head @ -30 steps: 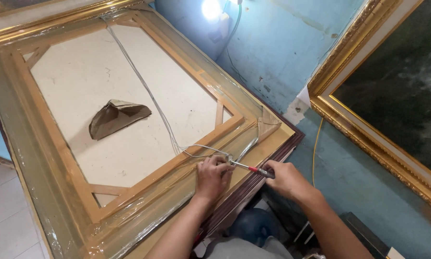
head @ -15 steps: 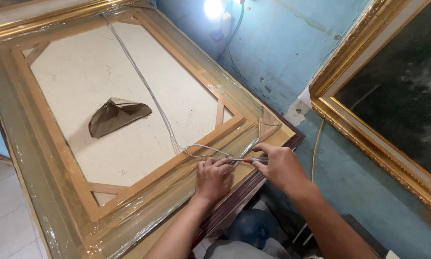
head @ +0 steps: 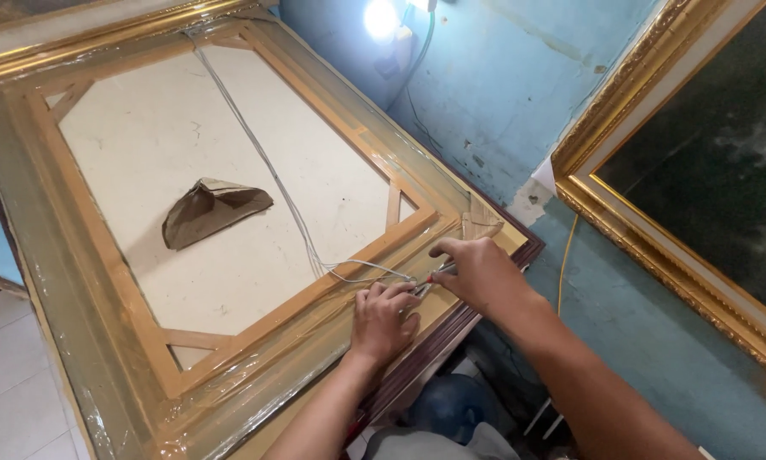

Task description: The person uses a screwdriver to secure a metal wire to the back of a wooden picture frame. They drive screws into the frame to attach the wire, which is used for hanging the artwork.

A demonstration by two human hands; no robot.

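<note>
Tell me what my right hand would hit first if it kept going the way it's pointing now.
Probably your left hand. The right hand points left and slightly down along the frame's edge, its red-handled tool tip at the left fingertips where the wire ends. Depth is unclear; it might meet the wooden frame first.

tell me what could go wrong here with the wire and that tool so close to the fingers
The right hand works a small red-handled tool right beside the left hand, so a slip might jab those fingers. The tip sits over the plastic-wrapped frame; a slip could tear the wrap or scratch the wood. The thin wire lies slack across the canvas back, and a hard tug might drag it across that surface.
</note>
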